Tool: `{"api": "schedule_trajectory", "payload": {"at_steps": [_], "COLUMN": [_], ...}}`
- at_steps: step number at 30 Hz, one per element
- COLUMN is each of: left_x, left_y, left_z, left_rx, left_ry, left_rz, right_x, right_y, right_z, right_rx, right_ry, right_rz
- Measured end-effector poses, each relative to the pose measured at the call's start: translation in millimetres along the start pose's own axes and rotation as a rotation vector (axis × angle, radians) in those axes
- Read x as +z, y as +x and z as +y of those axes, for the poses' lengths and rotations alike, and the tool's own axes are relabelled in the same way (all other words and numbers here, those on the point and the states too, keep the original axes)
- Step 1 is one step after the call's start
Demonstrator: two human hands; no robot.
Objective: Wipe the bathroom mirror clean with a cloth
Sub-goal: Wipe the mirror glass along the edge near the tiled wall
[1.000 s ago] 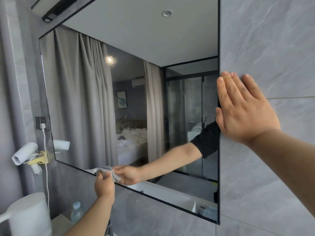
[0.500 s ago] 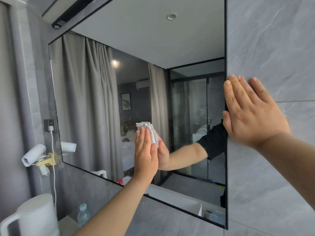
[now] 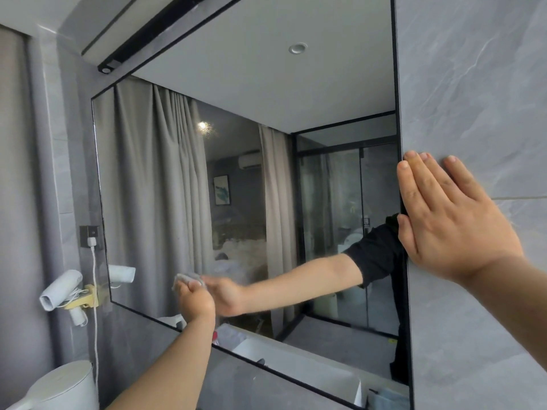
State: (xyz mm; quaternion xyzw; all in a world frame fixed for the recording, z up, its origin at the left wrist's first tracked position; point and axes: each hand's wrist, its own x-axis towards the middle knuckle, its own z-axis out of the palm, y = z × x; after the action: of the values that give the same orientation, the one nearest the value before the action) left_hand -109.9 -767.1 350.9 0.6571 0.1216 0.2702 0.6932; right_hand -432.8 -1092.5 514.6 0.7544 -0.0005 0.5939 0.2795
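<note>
The left hand [image 3: 196, 300] reaches up from the lower middle of the view on a bare forearm, its fingers curled round a small pale cloth [image 3: 187, 279] and pressing it against the glass of the mirror [image 3: 251, 179]. The cloth sits low on the glass, near the mirror's bottom edge and toward its lower left corner; it looks soft and bunched, though motion blur hides its weave. The hand's own reflection meets it from the right, with a bare arm and a black sleeve behind it.

The right hand [image 3: 444, 220] lies flat on the grey wall tile [image 3: 473, 84] just beside the mirror's right edge, fingers straight and close together, pointing up and to the left, holding nothing. Its thumb side and forefinger run along the thin black frame.

The mirror is a large rectangle with a narrow black rim, smooth and glossy, reflecting pleated beige curtains, a glass partition with black bars and a dim bedroom. The tiles are matt grey with faint marble veins.

Left of the mirror's lower left corner a white hair dryer [image 3: 60, 288] rests in a yellowish holder, its white cord [image 3: 95, 306] running up to a plug in a dark socket [image 3: 88, 232]. A rounded white kettle [image 3: 63, 386] with a smooth lid stands at the bottom left.
</note>
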Motion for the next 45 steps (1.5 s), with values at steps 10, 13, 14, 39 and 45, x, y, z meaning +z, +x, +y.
{"api": "schedule_trajectory", "payload": {"at_steps": [10, 13, 14, 39, 45], "left_x": [7, 3, 16, 47, 40], "left_y": [68, 55, 81, 8, 117], "left_z": [0, 100, 113, 350, 247], "left_rx": [-0.138, 0.063, 0.133, 0.909, 0.375], "left_ry": [-0.247, -0.337, -0.336, 0.037, -0.090], "left_rz": [0.037, 0.013, 0.003, -0.135, -0.073], "right_x": [7, 8, 8, 5, 5], "right_y": [-1, -1, 0, 0, 0], "right_z": [4, 4, 4, 2, 2], "right_rx": [-0.016, -0.017, -0.016, 0.008, 0.016], "right_ry": [-0.006, -0.010, -0.011, -0.011, -0.011], "right_rz": [0.050, 0.067, 0.071, 0.021, 0.008]}}
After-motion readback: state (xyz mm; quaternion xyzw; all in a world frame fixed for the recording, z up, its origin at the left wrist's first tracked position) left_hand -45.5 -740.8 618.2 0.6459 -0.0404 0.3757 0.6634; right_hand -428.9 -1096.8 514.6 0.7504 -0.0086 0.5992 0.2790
